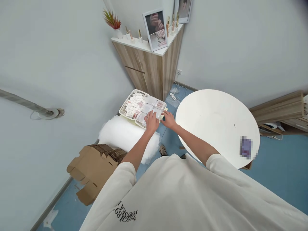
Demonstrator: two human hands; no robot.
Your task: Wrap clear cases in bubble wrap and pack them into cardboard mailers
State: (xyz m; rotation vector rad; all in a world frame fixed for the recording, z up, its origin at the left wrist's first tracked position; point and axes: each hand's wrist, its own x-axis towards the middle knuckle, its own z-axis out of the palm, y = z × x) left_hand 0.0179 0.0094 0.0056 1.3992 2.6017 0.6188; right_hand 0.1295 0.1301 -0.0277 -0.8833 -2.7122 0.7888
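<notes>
Two white baskets stand side by side below the corner cabinet. The left basket [123, 109] holds many small white packets with reddish print [132, 104]. Clear plastic boxes [149, 100] lie in rows in the right basket [139, 123]; one box at its far end holds reddish pieces [159, 104]. My left hand [152, 121] is over the near boxes, fingers bent and apart, seemingly touching them. At the basket's right edge is my right hand [169, 120], with thumb and fingers apart and nothing visible between them. Whether it touches the rim is unclear.
A round white table [211, 118] stands at the right, a blurred purple item [245, 147] on it. White foam sheeting [117, 133] and flattened cardboard [96, 165] lie at the left. A wood-grain cabinet [149, 67] bears a framed picture [156, 30], a plant and polish bottles.
</notes>
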